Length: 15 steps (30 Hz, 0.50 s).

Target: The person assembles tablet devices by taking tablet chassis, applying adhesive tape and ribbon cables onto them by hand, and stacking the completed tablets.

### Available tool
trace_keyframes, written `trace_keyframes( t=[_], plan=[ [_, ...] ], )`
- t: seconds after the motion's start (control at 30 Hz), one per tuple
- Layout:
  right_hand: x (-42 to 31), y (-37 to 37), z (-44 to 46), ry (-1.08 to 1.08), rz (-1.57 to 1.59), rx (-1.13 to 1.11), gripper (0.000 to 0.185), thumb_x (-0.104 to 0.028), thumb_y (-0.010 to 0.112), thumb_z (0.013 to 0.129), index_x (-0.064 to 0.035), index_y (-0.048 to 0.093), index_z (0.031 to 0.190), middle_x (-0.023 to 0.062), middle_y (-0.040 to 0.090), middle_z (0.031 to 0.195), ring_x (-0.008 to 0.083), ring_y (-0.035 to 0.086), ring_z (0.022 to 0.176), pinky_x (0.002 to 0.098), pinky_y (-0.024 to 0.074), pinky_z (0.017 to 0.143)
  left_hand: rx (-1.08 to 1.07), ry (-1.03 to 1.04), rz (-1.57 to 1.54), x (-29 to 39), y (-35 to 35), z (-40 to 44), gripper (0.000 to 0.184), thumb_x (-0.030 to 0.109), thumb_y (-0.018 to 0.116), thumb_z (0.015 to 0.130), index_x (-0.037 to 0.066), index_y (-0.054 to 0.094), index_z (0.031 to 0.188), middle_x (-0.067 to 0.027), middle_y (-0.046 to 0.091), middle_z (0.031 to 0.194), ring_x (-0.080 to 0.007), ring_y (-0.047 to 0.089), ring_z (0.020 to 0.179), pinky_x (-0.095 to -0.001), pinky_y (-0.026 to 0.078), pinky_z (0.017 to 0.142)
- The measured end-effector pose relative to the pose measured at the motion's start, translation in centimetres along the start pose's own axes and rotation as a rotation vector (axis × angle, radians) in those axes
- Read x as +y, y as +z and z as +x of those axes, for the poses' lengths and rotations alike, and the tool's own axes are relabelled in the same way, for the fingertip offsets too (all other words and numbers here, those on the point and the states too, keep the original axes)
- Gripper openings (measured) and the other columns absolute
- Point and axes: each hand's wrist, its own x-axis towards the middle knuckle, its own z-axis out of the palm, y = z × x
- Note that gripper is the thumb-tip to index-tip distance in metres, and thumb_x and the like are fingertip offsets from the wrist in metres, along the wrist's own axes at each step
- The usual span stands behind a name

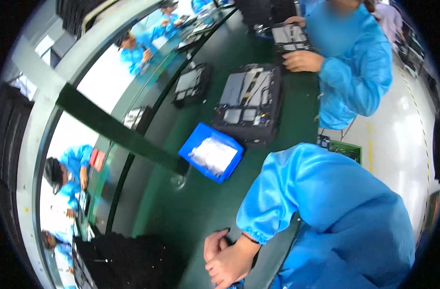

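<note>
My two hands are close together low in the view, over the green table (196, 212). Reaching in from the blue sleeve, my right hand (232, 262) has a dark band at its wrist and curled fingers. What those fingers close on is hidden. Partly covered by it, my left hand (214, 244) shows only a few digits, with a dark spot near one tip; its grip is unclear. Above the hands is a blue bin (187, 148) with white paper-like pieces inside. Beside the bin lies a stack of black trays (273, 123) with grey and white flat parts on top.
A smaller black tray stack (192, 86) stands farther up. A green post (119, 130) slants across the left side. Black foam-like material (123, 260) sits at bottom left. A co-worker (359, 72) at upper right holds a parts tray (289, 36). Other people work behind the frame.
</note>
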Motion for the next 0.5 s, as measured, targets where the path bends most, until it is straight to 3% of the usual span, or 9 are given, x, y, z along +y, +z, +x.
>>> trace_keyframes(
  t=[0.03,0.13,0.3,0.4,0.43,0.5],
  plan=[
    [-0.1,-0.2,-0.2,-0.002,-0.004,-0.082,0.035,-0.031,0.065,0.076,-0.0096,0.061,0.103,0.0081,0.064,0.084,0.025,0.064,0.072,0.041,0.0474,0.07,0.011,0.028,-0.024,-0.4,0.3,-0.2,0.023,-0.009,0.057,0.066,0.004,0.071,0.078,-0.0113,0.066,0.073,-0.0248,0.064,0.068,-0.0327,0.053,0.064],
    [0.0,0.2,0.2,0.017,0.051,0.018,0.034,-0.031,0.064,0.071,-0.0121,0.064,0.1,0.0043,0.059,0.073,0.0278,0.061,0.071,0.047,0.0448,0.069,0.044,0.051,-0.054,-1.4,0.1,0.0,0.022,-0.008,0.058,0.064,0.004,0.071,0.076,-0.0117,0.066,0.072,-0.0246,0.064,0.066,-0.0323,0.052,0.062],
    [0.5,-0.2,0.4,0.024,0.041,-0.059,0.029,-0.029,0.062,0.075,-0.0114,0.064,0.098,0.0049,0.058,0.071,0.0264,0.061,0.071,0.0448,0.0448,0.068,0.058,0.032,-0.077,-1.3,-0.2,0.0,0.016,-0.007,0.06,0.063,0.003,0.07,0.071,-0.0118,0.065,0.07,-0.0244,0.064,0.065,-0.032,0.052,0.06],
    [0.0,-0.5,1.5,0.046,0.015,-0.14,0.021,-0.023,0.061,0.081,-0.009,0.066,0.096,0.0059,0.063,0.075,0.0233,0.063,0.075,0.0409,0.0469,0.07,0.135,-0.01,-0.217,-3.3,0.4,-1.1,0.011,-0.007,0.064,0.063,0.001,0.066,0.07,-0.0108,0.064,0.076,-0.0225,0.062,0.075,-0.0305,0.051,0.069],
    [0.2,-0.7,2.0,0.059,0.026,-0.145,0.021,-0.022,0.061,0.082,-0.0081,0.066,0.097,0.0062,0.063,0.076,0.0226,0.063,0.075,0.0396,0.0472,0.07,-0.009,-0.004,-0.248,-4.4,-0.4,-1.7,0.014,-0.007,0.065,0.072,-0.002,0.066,0.085,-0.0129,0.065,0.087,-0.0213,0.061,0.084,-0.0315,0.05,0.076],
    [1.1,-2.8,3.8,0.124,0.096,-0.107,0.021,-0.02,0.061,0.083,-0.0062,0.066,0.098,0.0069,0.065,0.079,0.0211,0.064,0.077,0.0372,0.048,0.071,0.006,-0.101,-0.228,-8.1,-1.6,-2.7,0.015,-0.006,0.065,0.076,-0.003,0.064,0.09,-0.0131,0.065,0.091,-0.0212,0.061,0.086,-0.0323,0.05,0.078]
  ],
)
